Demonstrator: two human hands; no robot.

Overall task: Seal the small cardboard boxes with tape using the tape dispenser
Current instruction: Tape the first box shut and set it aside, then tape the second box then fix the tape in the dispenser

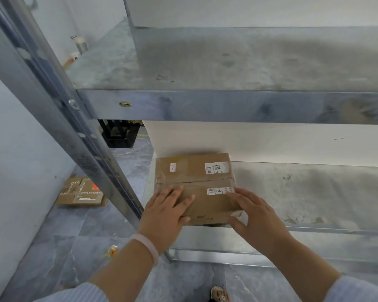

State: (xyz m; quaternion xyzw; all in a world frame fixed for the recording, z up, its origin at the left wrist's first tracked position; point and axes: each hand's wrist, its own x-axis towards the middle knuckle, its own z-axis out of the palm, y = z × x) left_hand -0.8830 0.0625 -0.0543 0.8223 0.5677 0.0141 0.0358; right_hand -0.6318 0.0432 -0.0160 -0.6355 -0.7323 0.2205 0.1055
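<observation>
Left grip (166, 212): released, palm down, fingers straight and flat on the top of the small cardboard box (196, 171), at its near left corner. It presses or rests there and holds nothing. A pale pink bracelet (146, 245) sits on that wrist.

Right grip (253, 216): also released. Its fingers (238, 196) lie spread on the box top toward the near right corner, and the thumb (235, 223) is stretched out along the box's near edge. Whether the thumb touches the cardboard cannot be told.

Box: brown, flaps closed, centre seam running left to right. A glossy film of clear tape shows over the seam and the right end. A barcode label (216, 167) is on the far half of the top, a small white label (172, 166) lies left of it, and a second barcode label (218, 190) on the near half is partly under the right fingertips.

The box lies flat on the lower metal shelf (314, 192), at its left end, with its far side against the white wall (271, 140).

Above the box: the upper metal shelf (249, 62), dull and stained, with small blurred items (80, 43) at its far left.

Left of the box: the slanting steel upright (85, 136) of the rack. Beyond it, flattened printed cartons (81, 192) lie on the grey tiled floor (74, 236).

Behind and left of the box: a dark object (120, 134), unclear.

Below the box, nearer the camera: light striped sleeves (81, 293) and a shoe tip (219, 294).
</observation>
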